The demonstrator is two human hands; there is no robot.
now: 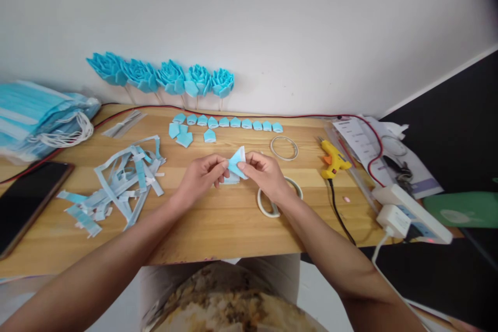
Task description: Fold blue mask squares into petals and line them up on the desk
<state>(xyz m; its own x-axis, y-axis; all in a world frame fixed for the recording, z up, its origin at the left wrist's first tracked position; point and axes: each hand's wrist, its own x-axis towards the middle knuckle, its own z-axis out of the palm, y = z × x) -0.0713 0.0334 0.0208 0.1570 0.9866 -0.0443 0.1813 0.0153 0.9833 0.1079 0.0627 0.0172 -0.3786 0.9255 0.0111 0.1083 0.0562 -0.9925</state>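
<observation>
A small blue piece of mask fabric (236, 164) is pinched between both my hands above the wooden table (218, 218). My left hand (202, 176) grips its left side with closed fingers. My right hand (264, 174) holds its right edge between thumb and fingertips. The piece is folded into a pointed shape with a white underside showing. Beyond it lies a row of several folded blue petals (229, 123). Several finished blue fabric roses (163, 77) lean against the white wall.
A heap of cut blue strips (120, 181) lies at left, near a stack of blue face masks (39, 119) and a dark phone (27, 202). At right are tape rings (284, 148), scissors (272, 205), a yellow glue gun (332, 161), papers and a power strip (412, 212).
</observation>
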